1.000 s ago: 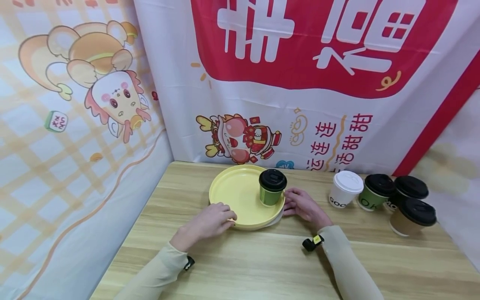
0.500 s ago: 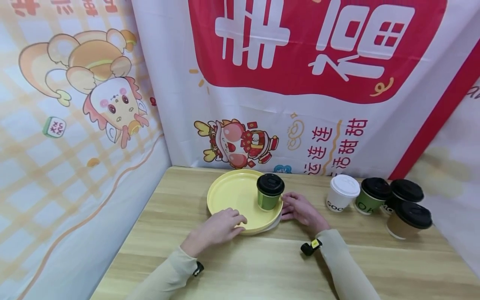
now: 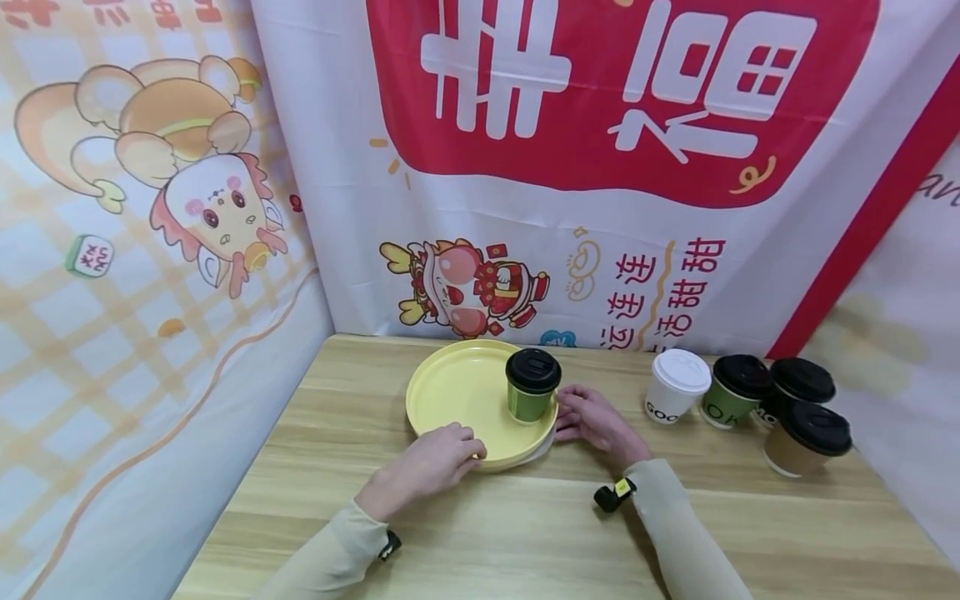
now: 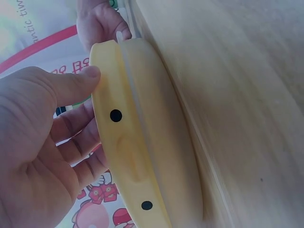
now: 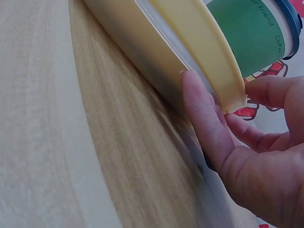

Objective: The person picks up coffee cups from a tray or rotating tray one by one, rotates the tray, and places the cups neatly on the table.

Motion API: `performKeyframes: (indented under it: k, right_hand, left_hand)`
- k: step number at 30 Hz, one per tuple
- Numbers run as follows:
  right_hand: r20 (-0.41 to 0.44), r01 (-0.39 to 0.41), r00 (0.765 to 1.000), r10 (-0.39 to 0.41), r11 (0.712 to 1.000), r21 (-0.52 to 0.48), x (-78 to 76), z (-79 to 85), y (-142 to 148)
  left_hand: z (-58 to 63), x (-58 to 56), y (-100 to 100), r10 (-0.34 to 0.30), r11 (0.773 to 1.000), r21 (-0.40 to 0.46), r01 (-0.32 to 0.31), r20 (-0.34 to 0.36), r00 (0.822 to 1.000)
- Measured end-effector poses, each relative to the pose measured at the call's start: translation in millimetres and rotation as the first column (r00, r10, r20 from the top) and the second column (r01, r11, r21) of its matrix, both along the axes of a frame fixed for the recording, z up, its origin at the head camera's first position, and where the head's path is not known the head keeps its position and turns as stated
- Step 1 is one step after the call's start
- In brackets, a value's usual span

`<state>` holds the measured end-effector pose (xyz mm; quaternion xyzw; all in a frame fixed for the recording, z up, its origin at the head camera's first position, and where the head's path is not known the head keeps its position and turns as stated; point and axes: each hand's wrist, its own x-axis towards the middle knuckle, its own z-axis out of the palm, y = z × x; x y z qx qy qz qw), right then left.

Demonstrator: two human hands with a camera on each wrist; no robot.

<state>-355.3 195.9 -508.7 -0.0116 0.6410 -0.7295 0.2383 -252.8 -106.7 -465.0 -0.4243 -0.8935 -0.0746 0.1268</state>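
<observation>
A round yellow tray stands on the table, with a green paper cup under a black lid upright at its right side. A pale layer shows below the tray's rim in the left wrist view. My left hand holds the front rim, thumb outside and fingers behind it, beside two black dots. At the right rim, near the cup, my right hand grips the edge; its thumb meets the yellow rim and one finger lies against the paler layer.
On the right stand a white-lidded white cup, a black-lidded green cup, another dark-lidded cup and a brown cup. A printed cloth hangs behind the wooden table; another borders its left.
My left hand has shifted right along the tray's front rim, its fingers spreading away and then closing on it again. My right hand and the green cup stay in place; the head view shifts slightly.
</observation>
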Motion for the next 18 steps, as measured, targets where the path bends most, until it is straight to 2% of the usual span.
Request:
performKeyframes:
  k: [10, 18]
  right_hand:
    - [-0.009, -0.007, 1.000, 0.007, 1.000, -0.020, -0.9, 0.6, -1.2]
    - [0.000, -0.020, 1.000, 0.020, 1.000, -0.020, -0.5, 1.1, -1.0]
  left_hand:
    - [1.2, 0.4, -11.1, 0.006, 1.000, -0.006, -0.006, -0.033, 0.999]
    - [1.8, 0.6, -22.8, 0.008, 1.000, -0.010, -0.008, -0.026, 1.000]
